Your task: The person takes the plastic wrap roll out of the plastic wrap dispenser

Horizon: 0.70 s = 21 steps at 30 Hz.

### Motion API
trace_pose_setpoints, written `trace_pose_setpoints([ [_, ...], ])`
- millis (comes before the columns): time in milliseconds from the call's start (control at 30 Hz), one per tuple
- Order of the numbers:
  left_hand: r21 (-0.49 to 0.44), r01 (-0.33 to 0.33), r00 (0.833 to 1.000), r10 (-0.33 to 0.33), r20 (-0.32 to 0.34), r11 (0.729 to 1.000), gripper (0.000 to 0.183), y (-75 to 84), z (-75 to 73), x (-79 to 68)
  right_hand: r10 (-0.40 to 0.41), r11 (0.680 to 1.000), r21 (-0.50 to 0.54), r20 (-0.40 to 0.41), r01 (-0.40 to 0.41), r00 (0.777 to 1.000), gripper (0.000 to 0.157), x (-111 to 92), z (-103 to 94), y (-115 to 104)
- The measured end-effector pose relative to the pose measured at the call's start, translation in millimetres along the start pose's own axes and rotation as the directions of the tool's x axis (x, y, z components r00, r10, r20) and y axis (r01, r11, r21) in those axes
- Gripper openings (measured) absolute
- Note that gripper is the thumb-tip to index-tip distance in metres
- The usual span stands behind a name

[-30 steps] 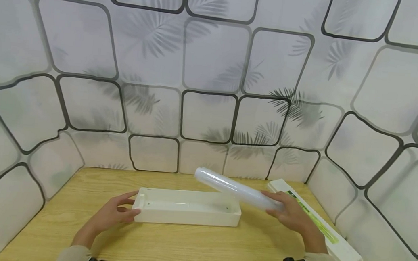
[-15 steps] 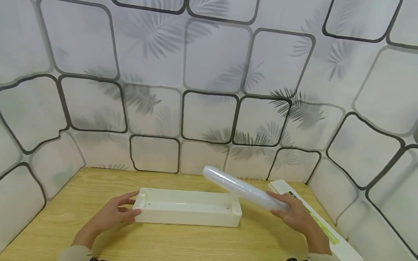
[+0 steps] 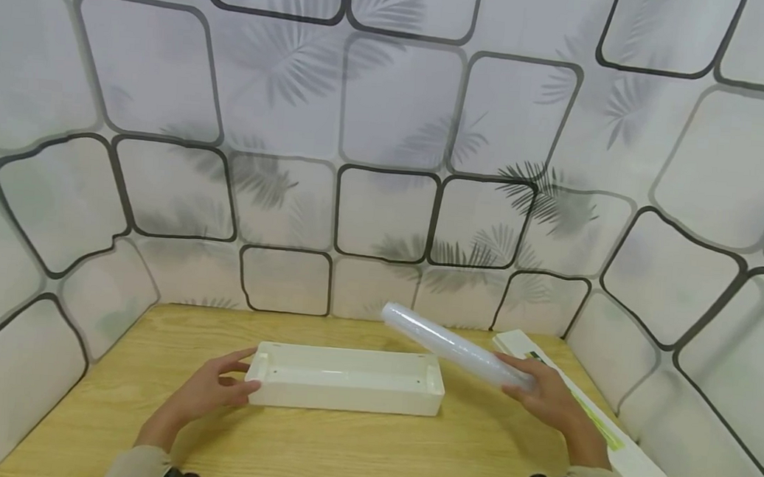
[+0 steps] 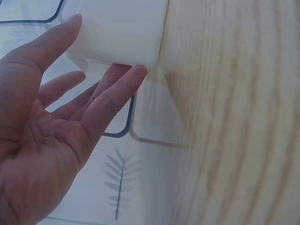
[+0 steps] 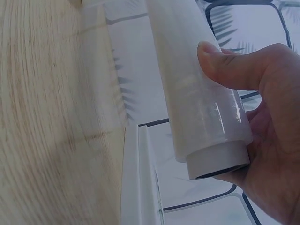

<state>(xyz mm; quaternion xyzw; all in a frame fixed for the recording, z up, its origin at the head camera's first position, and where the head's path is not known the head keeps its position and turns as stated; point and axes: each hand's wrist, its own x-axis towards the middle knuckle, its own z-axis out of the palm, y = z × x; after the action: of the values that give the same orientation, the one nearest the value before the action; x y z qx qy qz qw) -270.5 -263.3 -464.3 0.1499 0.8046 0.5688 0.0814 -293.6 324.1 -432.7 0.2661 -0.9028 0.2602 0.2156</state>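
Observation:
In the head view a long white open-topped box (image 3: 344, 397) lies lengthwise on the table. My left hand (image 3: 201, 396) holds its left end, thumb at the front corner and a finger at the back corner. The left wrist view shows that left hand (image 4: 51, 117) with fingertips touching the edge of the box end (image 4: 119, 33). My right hand (image 3: 547, 398) grips the near end of a roll of clear plastic wrap (image 3: 448, 344), tilted above the table beyond the box's right end. In the right wrist view the thumb lies over the roll (image 5: 197, 84) and its core end shows.
A long white lid (image 3: 635, 463) with a green-yellow label lies slanted at the right of the wooden table (image 3: 340, 457). Patterned curtain-like walls (image 3: 383, 216) close in the back and both sides.
My right hand has moved slightly right with the plastic wrap roll, drawing it away from above the box. The left hand and box stay in place.

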Motion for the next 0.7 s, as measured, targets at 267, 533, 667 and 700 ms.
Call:
trace_pose_setpoints([
  [267,0.000,0.000,1.000,0.000,0.008,1.000,0.082,-0.8,-0.9,0.8,0.007,1.000,-0.015,-0.009,-0.007,1.000,0.050,-1,-0.5,5],
  [533,-0.001,0.010,1.000,-0.010,0.010,1.000,0.082,-3.4,-1.6,1.5,-0.012,0.998,-0.060,-0.038,0.010,0.999,0.049,-3,0.7,11],
  [667,0.002,0.014,1.000,-0.014,0.012,1.000,0.082,-2.8,-1.7,1.3,0.012,0.998,-0.063,-0.023,-0.013,1.000,0.048,-4,2.0,13],
  [700,0.005,0.017,1.000,-0.017,0.011,1.000,0.083,-2.4,-1.6,1.1,0.023,0.998,-0.057,-0.012,-0.023,1.000,0.047,-5,2.3,14],
])
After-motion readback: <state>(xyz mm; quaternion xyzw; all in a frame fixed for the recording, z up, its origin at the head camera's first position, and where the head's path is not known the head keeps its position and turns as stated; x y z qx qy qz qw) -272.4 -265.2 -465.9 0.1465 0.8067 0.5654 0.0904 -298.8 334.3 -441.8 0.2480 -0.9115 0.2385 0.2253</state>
